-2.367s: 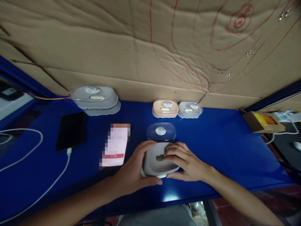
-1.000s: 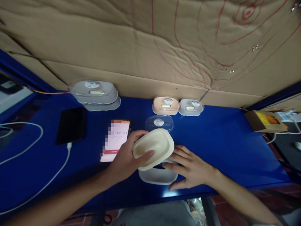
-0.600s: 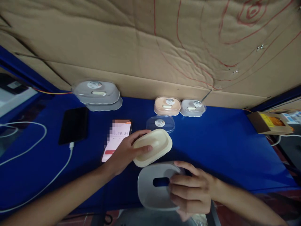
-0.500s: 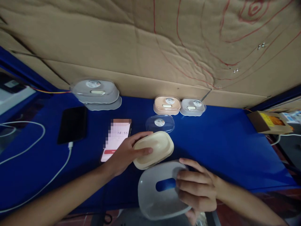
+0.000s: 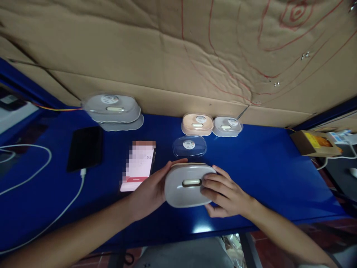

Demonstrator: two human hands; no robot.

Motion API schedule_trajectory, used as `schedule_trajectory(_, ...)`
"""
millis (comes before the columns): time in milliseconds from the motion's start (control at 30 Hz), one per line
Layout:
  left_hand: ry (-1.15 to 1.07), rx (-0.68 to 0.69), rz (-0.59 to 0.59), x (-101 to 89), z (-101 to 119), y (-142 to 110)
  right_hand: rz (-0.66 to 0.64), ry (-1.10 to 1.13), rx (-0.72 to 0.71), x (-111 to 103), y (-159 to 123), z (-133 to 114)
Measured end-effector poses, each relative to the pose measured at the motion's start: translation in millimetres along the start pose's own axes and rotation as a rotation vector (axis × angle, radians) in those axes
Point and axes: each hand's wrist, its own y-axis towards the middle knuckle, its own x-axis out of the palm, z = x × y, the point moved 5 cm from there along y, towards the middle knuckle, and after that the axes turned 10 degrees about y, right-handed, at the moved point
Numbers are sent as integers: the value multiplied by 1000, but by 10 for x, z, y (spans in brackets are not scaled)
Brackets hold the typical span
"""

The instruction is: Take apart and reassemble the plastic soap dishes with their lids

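Left grip is closed around the left end of a grey case, and the right grip is closed on its right end; the case is between them, over the near part of the blue bench. From the head view, the case is a smooth, slightly shiny oval, and through its rounded slot a pale bar shows. Just beyond lies a transparent oval cover with a round label. Both forearms come in from the lower corners. The right fingers are bent across the top, the thumb lower, near the edge. Whether the case touches the bench, I cannot tell.
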Motion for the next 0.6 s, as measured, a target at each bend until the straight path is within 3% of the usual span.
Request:
schedule_trajectory(133,-6,99,-27,8,49,-21,-74,-22,94,32,26,103)
schedule_trajectory(333,-120,65,79,-44,43,18,-67,24,237,10,-43,342)
schedule_trajectory(600,-85,131,111,-78,82,27,-123,76,235,90,-89,360)
